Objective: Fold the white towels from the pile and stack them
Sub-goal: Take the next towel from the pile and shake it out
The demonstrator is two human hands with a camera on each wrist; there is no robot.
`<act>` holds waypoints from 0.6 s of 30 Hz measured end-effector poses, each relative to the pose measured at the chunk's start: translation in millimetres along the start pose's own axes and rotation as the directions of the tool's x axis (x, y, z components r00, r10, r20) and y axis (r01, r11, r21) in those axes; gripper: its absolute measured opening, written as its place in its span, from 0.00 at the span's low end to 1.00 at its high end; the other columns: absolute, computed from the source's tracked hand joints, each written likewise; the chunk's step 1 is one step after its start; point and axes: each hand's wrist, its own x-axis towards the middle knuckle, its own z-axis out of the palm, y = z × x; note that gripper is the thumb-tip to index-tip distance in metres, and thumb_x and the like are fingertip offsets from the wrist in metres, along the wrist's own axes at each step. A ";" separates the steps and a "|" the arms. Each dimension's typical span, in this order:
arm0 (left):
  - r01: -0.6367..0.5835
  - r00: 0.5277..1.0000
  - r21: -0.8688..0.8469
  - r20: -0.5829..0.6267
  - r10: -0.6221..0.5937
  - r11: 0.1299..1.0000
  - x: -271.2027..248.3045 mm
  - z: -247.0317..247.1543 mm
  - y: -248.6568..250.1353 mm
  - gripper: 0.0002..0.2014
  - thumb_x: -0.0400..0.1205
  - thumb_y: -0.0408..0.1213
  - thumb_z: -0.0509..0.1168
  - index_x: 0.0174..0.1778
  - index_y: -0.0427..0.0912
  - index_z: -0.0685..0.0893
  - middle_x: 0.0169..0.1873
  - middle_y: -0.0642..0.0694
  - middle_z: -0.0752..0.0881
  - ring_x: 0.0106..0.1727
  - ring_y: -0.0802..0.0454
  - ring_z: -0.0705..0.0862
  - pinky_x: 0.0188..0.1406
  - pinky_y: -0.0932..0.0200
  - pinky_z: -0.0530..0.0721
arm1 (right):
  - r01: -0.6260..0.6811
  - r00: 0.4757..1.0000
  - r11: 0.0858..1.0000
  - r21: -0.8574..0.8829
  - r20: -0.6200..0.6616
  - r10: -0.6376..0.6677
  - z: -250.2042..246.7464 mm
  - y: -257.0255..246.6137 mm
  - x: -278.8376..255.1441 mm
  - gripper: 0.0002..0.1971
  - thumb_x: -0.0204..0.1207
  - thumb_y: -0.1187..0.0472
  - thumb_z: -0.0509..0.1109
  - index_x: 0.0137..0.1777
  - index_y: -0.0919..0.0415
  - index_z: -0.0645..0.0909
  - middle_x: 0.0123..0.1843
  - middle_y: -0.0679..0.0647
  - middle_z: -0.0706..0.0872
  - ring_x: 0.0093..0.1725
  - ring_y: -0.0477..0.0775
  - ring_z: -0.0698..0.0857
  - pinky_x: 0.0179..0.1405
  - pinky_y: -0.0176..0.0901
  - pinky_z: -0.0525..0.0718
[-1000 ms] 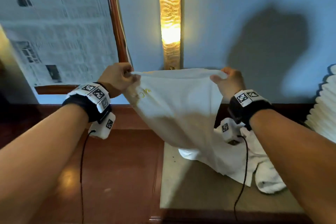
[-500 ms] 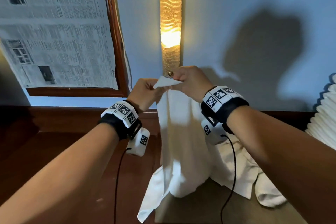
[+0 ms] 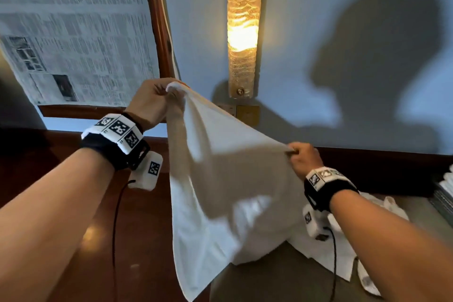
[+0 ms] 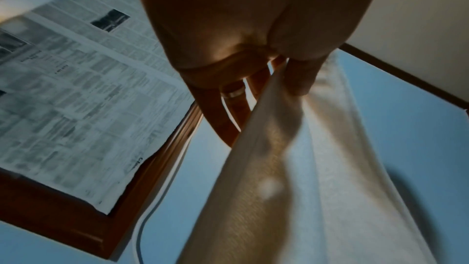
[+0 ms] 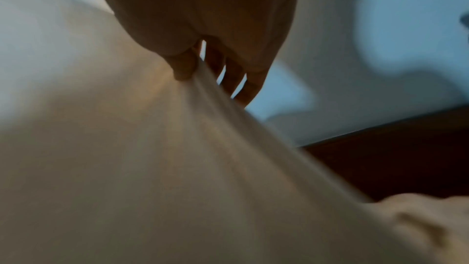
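Note:
A white towel (image 3: 228, 179) hangs in the air, doubled over, stretched between both hands. My left hand (image 3: 157, 100) pinches its upper corners high at the left; the left wrist view shows thumb and fingers clamped on the towel (image 4: 291, 158). My right hand (image 3: 304, 159) pinches the towel's fold edge lower at the right, and in the right wrist view the towel (image 5: 164, 168) runs taut from that pinch. The towel's lower end hangs over the table's near edge. A pile of crumpled white towels (image 3: 353, 247) lies on the table below my right wrist.
A dark wooden table (image 3: 98, 240) with a grey-brown mat (image 3: 282, 282) carries the pile. Behind it are a blue wall, a lit wall lamp (image 3: 244, 32) and a wood-framed window covered with newspaper (image 3: 73, 32). Stacked white items (image 3: 446, 186) sit at the far right edge.
The hands came together at the top, joining the towel's corners. The right hand then slid down and to the right along the fold, while the left kept the corners up.

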 end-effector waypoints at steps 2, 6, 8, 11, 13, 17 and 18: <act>0.023 0.997 -0.094 0.071 -0.016 0.995 -0.5 12.7 -0.1 0.16 0.87 0.28 0.63 0.43 0.48 0.92 0.40 0.44 0.90 0.42 0.47 0.87 0.39 0.54 0.87 | 0.094 0.988 0.979 0.180 -0.140 -0.070 -7.5 -38.5 8.0 0.10 0.76 0.67 0.65 0.48 0.58 0.88 0.50 0.61 0.91 0.53 0.64 0.86 0.52 0.52 0.82; 0.020 0.970 -0.159 0.244 0.019 0.987 2.9 46.9 3.4 0.16 0.87 0.31 0.63 0.39 0.52 0.91 0.55 0.45 0.91 0.58 0.48 0.87 0.54 0.54 0.84 | 0.301 0.939 0.905 0.299 -0.258 -0.227 -23.9 -118.8 1.3 0.16 0.72 0.72 0.63 0.53 0.60 0.88 0.50 0.55 0.90 0.52 0.56 0.85 0.54 0.46 0.81; 0.042 0.957 -0.194 0.288 0.016 0.980 -0.4 63.0 7.6 0.14 0.87 0.42 0.65 0.44 0.35 0.87 0.51 0.41 0.87 0.52 0.46 0.85 0.48 0.56 0.80 | 0.403 0.900 0.878 0.259 -0.285 -0.329 -30.2 -147.5 -7.3 0.10 0.72 0.72 0.66 0.45 0.64 0.88 0.39 0.55 0.87 0.43 0.57 0.84 0.43 0.47 0.78; 0.050 0.961 -0.288 0.273 0.032 0.956 -4.8 76.7 10.2 0.25 0.84 0.55 0.63 0.39 0.32 0.78 0.36 0.39 0.75 0.36 0.48 0.72 0.38 0.52 0.67 | 0.506 0.802 0.859 0.082 -0.410 -0.433 -37.6 -172.6 -20.8 0.08 0.68 0.65 0.68 0.29 0.63 0.76 0.26 0.55 0.74 0.29 0.62 0.74 0.30 0.47 0.61; -0.006 0.966 -0.315 0.245 0.088 0.949 -7.2 71.5 14.8 0.33 0.83 0.60 0.60 0.39 0.26 0.76 0.36 0.40 0.75 0.35 0.48 0.72 0.37 0.51 0.67 | 0.502 0.779 0.862 0.073 -0.471 -0.414 -40.0 -176.7 -32.8 0.11 0.69 0.59 0.70 0.29 0.54 0.72 0.24 0.47 0.69 0.28 0.55 0.69 0.30 0.42 0.60; -0.138 0.936 -0.202 0.292 0.194 0.970 -15.6 50.1 20.9 0.30 0.86 0.62 0.55 0.35 0.36 0.73 0.32 0.42 0.73 0.34 0.49 0.72 0.39 0.48 0.68 | 0.454 0.824 0.882 0.125 -0.436 -0.362 -25.3 -163.9 -71.0 0.15 0.77 0.52 0.73 0.36 0.61 0.77 0.25 0.45 0.72 0.29 0.52 0.71 0.30 0.44 0.71; -0.158 0.929 -0.187 0.304 0.210 0.970 -19.8 44.0 22.1 0.28 0.86 0.62 0.54 0.34 0.40 0.72 0.32 0.43 0.73 0.34 0.49 0.72 0.39 0.48 0.69 | 0.427 0.838 0.899 0.097 -0.415 -0.353 -17.8 -156.8 -80.3 0.14 0.78 0.52 0.73 0.38 0.62 0.78 0.27 0.47 0.74 0.30 0.53 0.71 0.31 0.46 0.72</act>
